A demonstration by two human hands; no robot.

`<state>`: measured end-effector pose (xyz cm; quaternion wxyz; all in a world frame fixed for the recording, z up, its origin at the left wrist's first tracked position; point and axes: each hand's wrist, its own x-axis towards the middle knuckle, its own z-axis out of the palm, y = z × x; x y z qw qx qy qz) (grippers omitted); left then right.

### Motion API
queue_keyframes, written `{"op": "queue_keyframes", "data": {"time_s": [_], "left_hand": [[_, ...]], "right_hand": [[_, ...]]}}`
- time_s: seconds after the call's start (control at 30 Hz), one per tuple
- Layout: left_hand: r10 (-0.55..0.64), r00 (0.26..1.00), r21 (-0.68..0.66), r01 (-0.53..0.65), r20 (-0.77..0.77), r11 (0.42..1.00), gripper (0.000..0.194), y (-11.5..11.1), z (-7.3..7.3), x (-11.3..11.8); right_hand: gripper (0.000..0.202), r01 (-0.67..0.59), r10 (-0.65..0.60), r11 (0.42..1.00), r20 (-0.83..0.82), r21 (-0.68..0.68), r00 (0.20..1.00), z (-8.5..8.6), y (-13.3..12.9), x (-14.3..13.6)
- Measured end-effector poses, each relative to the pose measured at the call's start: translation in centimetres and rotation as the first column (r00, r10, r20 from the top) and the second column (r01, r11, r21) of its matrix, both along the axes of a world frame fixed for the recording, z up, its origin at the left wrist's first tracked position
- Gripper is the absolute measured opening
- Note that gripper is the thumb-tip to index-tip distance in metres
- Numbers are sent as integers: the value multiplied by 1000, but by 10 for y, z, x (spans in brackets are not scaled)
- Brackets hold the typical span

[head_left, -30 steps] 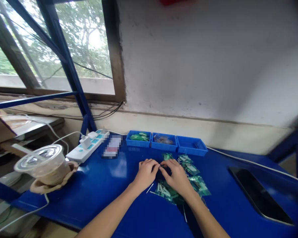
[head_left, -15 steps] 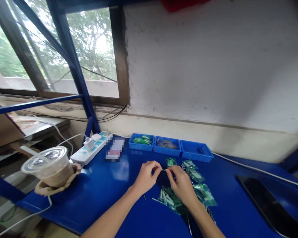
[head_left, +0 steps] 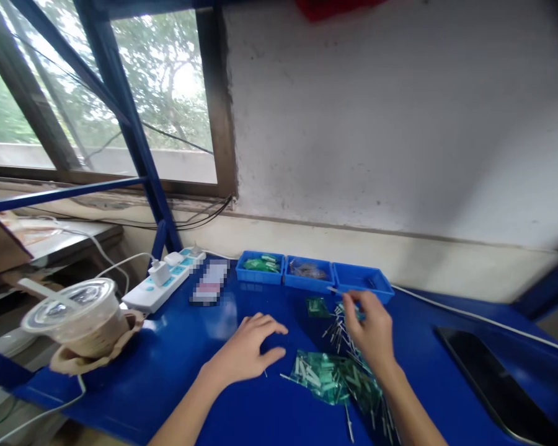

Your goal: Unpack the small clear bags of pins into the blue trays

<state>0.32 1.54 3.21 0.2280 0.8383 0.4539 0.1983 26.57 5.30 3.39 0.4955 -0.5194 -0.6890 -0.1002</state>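
My left hand (head_left: pixel 246 348) hovers over the blue table, thumb and fingers apart, with nothing in it. Beside the right-hand tray, my right hand (head_left: pixel 371 328) pinches a slim, pale metal pin (head_left: pixel 333 289) whose tip sticks out to the left. Below that hand lies a spread of loose thin metal pins (head_left: pixel 338 334). Green clear bags (head_left: pixel 323 375) with whitish pieces in them lie between the hands and toward the front. A smaller green bag (head_left: pixel 316 306) sits further back. My right hand and forearm hide part of the pile.
Three blue trays stand along the wall: one with green bags (head_left: pixel 260 265), one with brownish contents (head_left: pixel 309 271), and the right-hand tray (head_left: pixel 360 282). Leftward are a phone (head_left: pixel 210 282), a power strip (head_left: pixel 165 279) and a lidded drink cup (head_left: pixel 81 319). A dark flat device (head_left: pixel 493 384) lies right.
My hands, earlier together at a small thin piece, have parted. The left moved left and opened; the right moved right and up, holding a pin. The view shifted slightly.
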Motion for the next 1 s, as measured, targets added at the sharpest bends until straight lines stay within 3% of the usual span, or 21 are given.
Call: {"op": "queue_keyframes", "data": {"time_s": [0.1,0.2,0.27,0.37,0.43,0.5,0.63,0.83,1.0], "left_hand": [[-8,996,30,10,-84,999,21,-19,-7,-19],[58,991,79,-49,-120,996,12,-26,-17,-21],[82,989,109,-69,-121,992,18,-21,-23,-15],[67,996,140,-59,-54,988,21,-4,-22,1],[87,994,144,-95,64,985,20,11,-18,15],[98,968,91,-122,232,988,16,26,-13,30],[136,862,-92,-104,489,990,16,49,-12,54],[107,805,-159,-15,584,987,15,48,-31,57],[193,725,-195,-83,662,977,13,39,-40,55]], "right_hand": [[31,342,-342,940,15,-12,940,1,21,32],[49,443,-430,888,120,-121,895,-12,29,43],[47,368,-351,918,134,-147,927,-21,23,34],[36,101,-83,975,97,-196,992,-27,5,5],[29,-112,141,963,102,-247,985,-26,-6,-17],[23,-243,285,931,124,-274,951,-26,-13,-32],[15,-234,264,946,110,-225,958,-28,-14,-38],[16,-263,303,930,133,-255,944,-25,-18,-31],[19,-335,405,885,182,-323,896,-21,-25,-41]]}}
